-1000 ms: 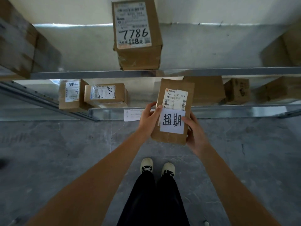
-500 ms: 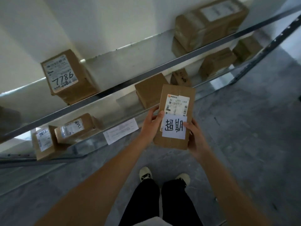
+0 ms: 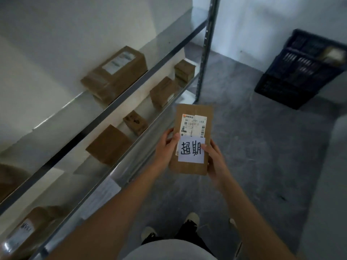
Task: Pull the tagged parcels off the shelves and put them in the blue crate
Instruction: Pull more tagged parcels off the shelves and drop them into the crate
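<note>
I hold a flat brown cardboard parcel (image 3: 194, 113) upright in front of me, over the grey floor. It carries a shipping label and a white tag (image 3: 191, 151) with black handwritten characters. My left hand (image 3: 166, 147) grips its left edge, thumb on the front. My right hand (image 3: 216, 160) grips its right edge, thumb on the tag. The blue crate (image 3: 293, 79) stands on the floor at the far right, by the wall, with a brown parcel (image 3: 333, 55) partly visible inside.
Metal shelves (image 3: 120, 106) run along the left wall, with a steel upright post (image 3: 205, 51) at their far end. Several brown boxes sit on them, such as a large one (image 3: 116, 74) on the upper shelf. Grey floor lies between me and the crate.
The view has swung right, away from the shelves. The blue crate has come into sight. Both hands keep the same hold on the tagged parcel.
</note>
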